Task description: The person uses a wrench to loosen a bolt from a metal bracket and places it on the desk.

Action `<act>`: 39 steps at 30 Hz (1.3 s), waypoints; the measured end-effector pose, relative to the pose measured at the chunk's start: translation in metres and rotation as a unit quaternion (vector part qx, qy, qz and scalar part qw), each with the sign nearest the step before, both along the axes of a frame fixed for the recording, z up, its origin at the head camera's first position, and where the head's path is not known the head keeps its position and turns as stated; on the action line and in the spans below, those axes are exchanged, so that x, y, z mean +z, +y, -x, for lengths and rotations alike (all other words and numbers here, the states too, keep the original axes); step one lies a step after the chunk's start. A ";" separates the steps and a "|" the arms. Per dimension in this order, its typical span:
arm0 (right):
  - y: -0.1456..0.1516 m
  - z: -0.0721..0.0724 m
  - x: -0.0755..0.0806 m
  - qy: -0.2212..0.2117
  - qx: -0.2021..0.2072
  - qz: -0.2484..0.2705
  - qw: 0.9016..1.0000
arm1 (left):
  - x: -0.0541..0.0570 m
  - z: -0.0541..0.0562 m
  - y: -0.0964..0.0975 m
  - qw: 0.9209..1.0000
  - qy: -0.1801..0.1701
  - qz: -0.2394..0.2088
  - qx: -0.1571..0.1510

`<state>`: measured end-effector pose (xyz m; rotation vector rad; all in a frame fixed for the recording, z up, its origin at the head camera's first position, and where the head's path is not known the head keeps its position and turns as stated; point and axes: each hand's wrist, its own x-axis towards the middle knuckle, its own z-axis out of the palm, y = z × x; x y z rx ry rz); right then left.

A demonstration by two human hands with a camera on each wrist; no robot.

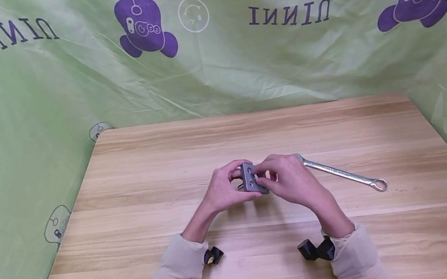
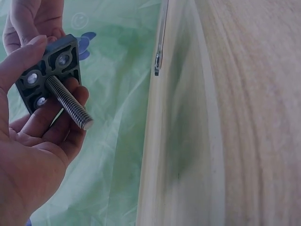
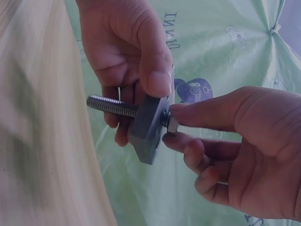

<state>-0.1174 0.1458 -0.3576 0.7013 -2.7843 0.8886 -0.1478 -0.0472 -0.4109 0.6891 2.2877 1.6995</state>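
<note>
My left hand grips a dark grey rectangular plate by its edges, thumb on one side and fingers on the other. Holes run through the plate, and its back is ribbed. A threaded hex bolt passes through the middle, its long shank sticking out of the ribbed back. On the other face, my right hand pinches the bolt's hex head between thumb and forefinger. A short stretch of thread shows between head and plate. Both hands hold the plate and bolt above the table.
A silver combination wrench lies on the wooden table, right of the right hand, its ring end toward the right. Green printed cloth hangs behind the table and along both sides. Black wrist cameras sit at the sleeves.
</note>
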 end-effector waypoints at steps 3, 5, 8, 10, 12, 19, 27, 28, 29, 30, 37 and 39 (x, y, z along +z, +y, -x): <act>0.001 0.000 0.000 0.001 0.017 0.002 1.000 | 0.000 0.000 -0.001 1.000 0.005 -0.007 -0.004; 0.002 0.000 0.000 0.006 0.025 0.001 1.000 | -0.001 0.001 -0.002 1.000 0.007 -0.008 -0.006; 0.002 0.000 0.000 0.016 0.035 0.004 0.999 | -0.001 0.001 -0.002 1.000 0.008 -0.013 -0.006; 0.002 0.000 -0.001 0.024 0.040 0.006 0.999 | -0.001 0.001 -0.002 1.000 0.010 -0.013 -0.005; 0.001 0.000 -0.002 0.034 0.044 0.008 0.998 | -0.001 0.000 -0.002 1.000 0.010 -0.017 -0.006; 0.001 0.000 -0.003 0.053 0.057 0.013 0.997 | 0.000 0.000 -0.001 1.000 0.012 -0.024 -0.007; 0.002 -0.002 0.001 0.030 0.038 0.035 0.998 | 0.000 0.000 -0.002 1.000 0.012 -0.028 -0.003; 0.001 -0.002 0.002 0.022 0.027 0.033 0.999 | 0.001 0.000 -0.002 1.000 0.012 -0.028 -0.002; 0.001 -0.002 0.002 0.014 0.014 0.029 0.999 | 0.001 0.000 -0.003 1.000 0.011 -0.028 -0.002; 0.001 -0.001 0.002 0.003 0.001 0.023 1.000 | 0.001 0.001 -0.003 1.000 0.011 -0.026 -0.002; -0.002 0.000 0.000 -0.043 -0.058 -0.007 0.997 | 0.001 0.000 -0.002 1.000 0.010 -0.020 -0.001; -0.003 0.000 0.000 -0.037 -0.060 -0.011 0.997 | 0.002 0.000 -0.002 1.000 0.011 -0.018 -0.001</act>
